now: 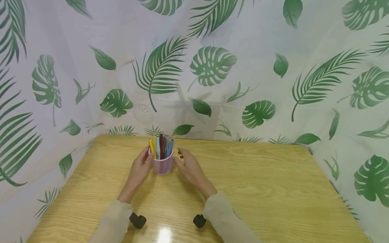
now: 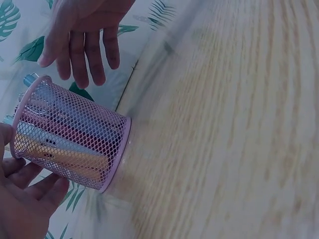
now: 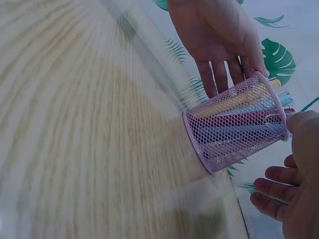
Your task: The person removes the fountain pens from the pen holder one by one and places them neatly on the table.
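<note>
Head view: A person's two hands frame a pink mesh pen holder [image 1: 162,166] standing upright on a wood-grain table [image 1: 258,179] before a leaf-print backdrop [image 1: 231,98]. Yellow, light-blue, dark-red and blue pens [image 1: 162,146] rise above its rim. The left hand [image 1: 142,163] rests against its left side; the right hand [image 1: 189,167] is just beside it on the other side, below pale sleeves' reach.

Left wrist view: The left hand's loosely bent fingers lie along the mesh, while the right hand's fingers hang extended, slightly spread, apart from the holder.

Right wrist view: The left thumb meets the rim, its fingers reaching behind the mesh. The right thumb overlaps the rim; contact cannot be told.
</note>
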The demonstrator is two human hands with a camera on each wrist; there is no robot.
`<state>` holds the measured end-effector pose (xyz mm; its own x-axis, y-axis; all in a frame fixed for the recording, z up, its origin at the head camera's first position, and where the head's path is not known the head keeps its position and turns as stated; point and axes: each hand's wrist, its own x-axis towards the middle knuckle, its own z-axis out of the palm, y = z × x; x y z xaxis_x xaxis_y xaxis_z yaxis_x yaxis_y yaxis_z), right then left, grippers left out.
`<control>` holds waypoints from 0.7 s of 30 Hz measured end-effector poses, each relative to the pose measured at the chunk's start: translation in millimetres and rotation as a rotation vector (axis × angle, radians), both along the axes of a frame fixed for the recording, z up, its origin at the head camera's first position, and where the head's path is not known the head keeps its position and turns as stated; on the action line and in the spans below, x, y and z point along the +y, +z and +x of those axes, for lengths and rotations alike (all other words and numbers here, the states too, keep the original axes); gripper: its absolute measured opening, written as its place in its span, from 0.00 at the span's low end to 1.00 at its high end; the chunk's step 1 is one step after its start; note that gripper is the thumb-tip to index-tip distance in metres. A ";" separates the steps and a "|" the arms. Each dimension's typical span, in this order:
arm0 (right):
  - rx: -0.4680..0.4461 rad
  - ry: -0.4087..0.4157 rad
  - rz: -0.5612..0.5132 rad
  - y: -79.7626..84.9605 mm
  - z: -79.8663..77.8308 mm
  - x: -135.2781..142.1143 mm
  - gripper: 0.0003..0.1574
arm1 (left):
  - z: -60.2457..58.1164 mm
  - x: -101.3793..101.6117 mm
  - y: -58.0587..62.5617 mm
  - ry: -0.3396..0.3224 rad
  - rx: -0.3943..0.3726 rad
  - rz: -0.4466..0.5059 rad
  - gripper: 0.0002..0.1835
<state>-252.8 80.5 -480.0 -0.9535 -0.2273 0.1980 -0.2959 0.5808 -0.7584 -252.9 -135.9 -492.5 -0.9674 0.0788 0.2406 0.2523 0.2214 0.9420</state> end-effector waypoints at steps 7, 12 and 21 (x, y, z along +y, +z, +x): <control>0.014 0.014 -0.018 -1.4 -0.9 -6.9 0.36 | -0.7 2.8 -1.4 -0.020 -0.002 0.029 0.28; 0.035 0.025 -0.037 -3.3 -1.3 -8.5 0.33 | 0.7 5.1 -2.0 -0.031 -0.025 0.038 0.28; 0.048 0.027 -0.070 -2.1 0.0 -7.8 0.30 | 6.1 7.6 0.0 -0.049 -0.061 0.019 0.30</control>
